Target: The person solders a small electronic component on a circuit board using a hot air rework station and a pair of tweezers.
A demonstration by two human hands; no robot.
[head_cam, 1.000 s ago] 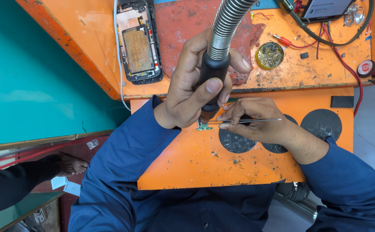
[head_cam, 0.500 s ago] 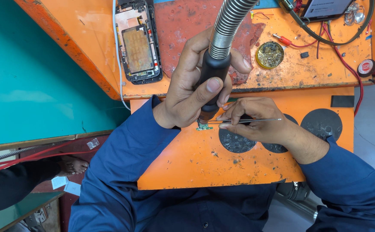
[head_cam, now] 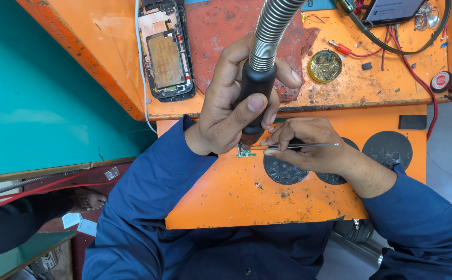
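**Clerk:** Item one, what is in hand?

**Operator:** I log the left hand [head_cam: 231, 111], fingers wrapped tight round the black grip of a hot-air wand [head_cam: 257, 85] with a ribbed metal hose, nozzle pointing down. The right hand [head_cam: 309, 148] has thumb and fingertips pinched on thin tweezers [head_cam: 296, 147], tips on a small green circuit board [head_cam: 245, 152]. The board lies on the lower orange tray [head_cam: 226, 197], just below the nozzle, left of two dark round pads.

**Clerk:** Item two, hazards?

**Operator:** My judgement: the nozzle sits close to the left thumb and the right fingertips, so heat could burn skin. Too much air may blow the tiny board off the tweezers, or a slip may drag it away.

**Clerk:** Item three, surface and surroundings?

**Operator:** Worn orange workbench [head_cam: 381, 78], scorched and stained; an opened phone [head_cam: 165, 52] at back left, a round tin [head_cam: 325, 66], red wires, a red spool [head_cam: 450, 81]. Teal panel at left; a bare foot [head_cam: 92, 199] on the floor beneath.
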